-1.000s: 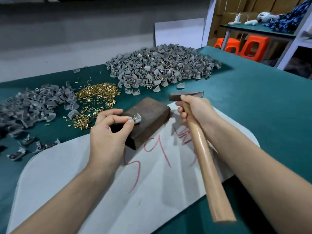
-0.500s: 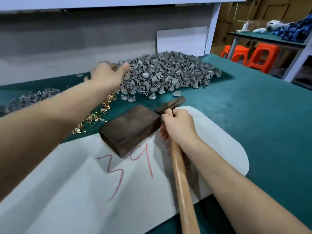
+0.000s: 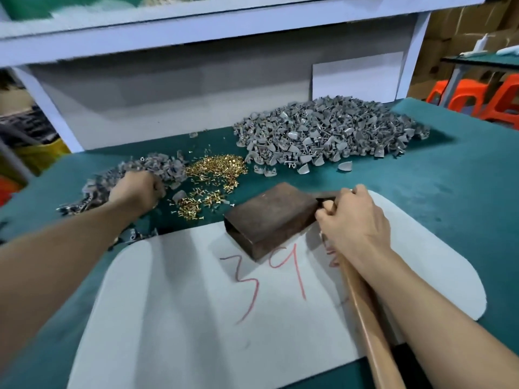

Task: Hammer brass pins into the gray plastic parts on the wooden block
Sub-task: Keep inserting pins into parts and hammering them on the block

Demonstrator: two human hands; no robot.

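The brown wooden block (image 3: 269, 217) lies on a white sheet (image 3: 196, 318) with nothing on its top. My right hand (image 3: 354, 226) grips the wooden-handled hammer (image 3: 365, 313) just below its head (image 3: 327, 195), which rests against the block's right end. My left hand (image 3: 134, 190) is out at the left, knuckles up. Its fingers curl down into the smaller pile of gray plastic parts (image 3: 165, 167), and what they hold is hidden. Loose brass pins (image 3: 216, 169) lie between that pile and the block.
A large heap of gray parts (image 3: 331, 133) sits at the back right of the green table (image 3: 449, 178). A white shelf frame (image 3: 47, 108) and a wall panel close off the back. Orange stools (image 3: 477, 99) stand beyond the table's right corner.
My left hand left the block, swung out over the big heap, then dropped to the left pile. The part on the block is gone. The hammer head came down beside the block.
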